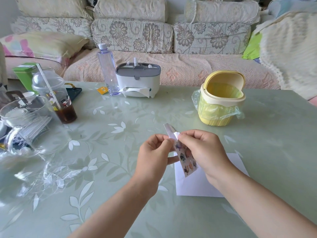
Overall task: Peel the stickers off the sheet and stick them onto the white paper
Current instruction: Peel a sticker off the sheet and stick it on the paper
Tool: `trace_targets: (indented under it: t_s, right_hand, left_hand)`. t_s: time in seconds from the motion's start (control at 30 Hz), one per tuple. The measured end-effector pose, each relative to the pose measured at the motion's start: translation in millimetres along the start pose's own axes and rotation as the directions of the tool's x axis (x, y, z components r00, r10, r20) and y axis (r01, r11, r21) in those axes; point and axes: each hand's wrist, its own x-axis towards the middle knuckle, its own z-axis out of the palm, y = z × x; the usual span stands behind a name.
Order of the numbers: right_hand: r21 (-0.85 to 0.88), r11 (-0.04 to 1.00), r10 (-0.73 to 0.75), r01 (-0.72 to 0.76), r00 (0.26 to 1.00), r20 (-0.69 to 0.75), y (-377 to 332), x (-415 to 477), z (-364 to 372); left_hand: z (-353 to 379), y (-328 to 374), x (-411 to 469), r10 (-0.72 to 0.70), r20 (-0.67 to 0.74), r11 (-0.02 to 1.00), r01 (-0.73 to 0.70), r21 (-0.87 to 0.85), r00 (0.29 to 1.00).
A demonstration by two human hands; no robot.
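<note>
A narrow sticker sheet (186, 159) with several small cartoon animal stickers hangs upright between my hands, above the table. My left hand (155, 152) pinches its left edge near the top. My right hand (204, 148) pinches the top, where a white bit of the sheet curls up by my fingertips. The white paper (197, 184) lies flat on the table under my right wrist, partly hidden by my hand and the sheet. I see no stickers on its visible part.
A yellow lidded mini bin (221, 100) with a plastic liner stands behind the hands. A tissue box (138, 79) and a water bottle (108, 66) stand at the back. A drink cup (54, 97) and a glass jug (25, 121) crowd the left. A sofa (154, 36) runs behind the table.
</note>
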Motion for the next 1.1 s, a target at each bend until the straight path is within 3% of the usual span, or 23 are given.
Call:
trace_targets:
  t_s: [0.1,0.23,0.5,0.63,0.77,0.83,0.97,1.03,1.1]
  right_hand:
    - [-0.115,0.984,-0.137,0.135,0.991,-0.005,1.8,-0.4,-0.7]
    - [-0.343,0.853,-0.412,0.393,0.911,0.016,6.1,-0.6,-2.6]
    - [-0.186,0.950,-0.254,0.250,0.967,-0.001,9.4,2.9,1.5]
    - [-0.354,0.854,-0.389,0.380,0.920,0.050,11.4,0.1,-1.1]
    - [-0.400,0.779,-0.526,0.482,0.850,0.000,8.9,0.5,-2.8]
    - [-0.363,0.821,-0.483,0.440,0.875,-0.033,8.4,0.0,-2.1]
    - [-0.149,0.961,-0.241,0.233,0.969,-0.043,5.6,1.8,3.1]
    - [-0.074,0.989,-0.130,0.127,0.991,-0.041,3.1,4.1,3.6]
    - [-0.106,0.988,-0.118,0.114,0.993,-0.028,3.5,5.8,2.5]
  left_hand:
    - [-1.6,1.2,0.8,-0.019,0.032,1.000,0.020,-0.017,0.999]
    - [-4.3,7.3,0.6,-0.011,0.066,1.000,0.012,-0.023,0.998]
    - [-3.4,6.8,-1.6,-0.028,0.012,0.997,0.029,-0.077,1.000]
    - [-3.8,7.1,-1.4,-0.024,0.018,0.997,0.025,-0.074,1.000]
    - [-5.2,6.1,0.9,-0.013,-0.001,0.997,0.013,-0.080,1.000]
    - [-4.6,5.0,0.4,-0.027,-0.007,0.994,0.026,-0.109,1.000]
    - [-2.2,3.3,-1.5,-0.089,-0.020,0.976,0.083,-0.200,0.996]
    - [-1.0,3.4,-2.4,-0.109,-0.016,0.971,0.103,-0.217,0.994]
    - [-0.9,3.5,-2.4,-0.104,-0.001,0.978,0.102,-0.184,0.995]
